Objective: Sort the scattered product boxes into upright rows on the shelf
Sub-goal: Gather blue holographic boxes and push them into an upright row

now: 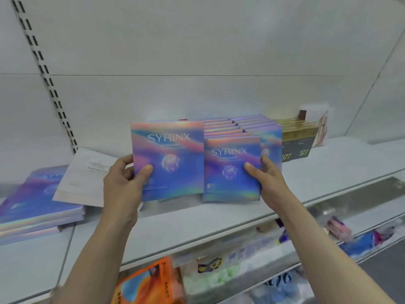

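Note:
Iridescent blue-pink SYRINX boxes stand upright on the white shelf [219,218]. My left hand [123,183] grips the left edge of the tall front box [173,150], thumb on its face. My right hand [266,179] grips the right edge of a second SYRINX box [230,183] standing beside it, just to the right. Behind them runs an upright row of SYRINX boxes [230,127], with another row to its right. To the left, a flat stack of SYRINX boxes [37,205] lies on the shelf under a white box [85,178] lying face down.
Gold-and-black boxes marked 377 [298,139] stand right of the rows, with a pale box [313,119] behind them. A slotted upright [43,69] runs up the back wall. Lower shelves hold orange packs [149,281] and other blurred goods.

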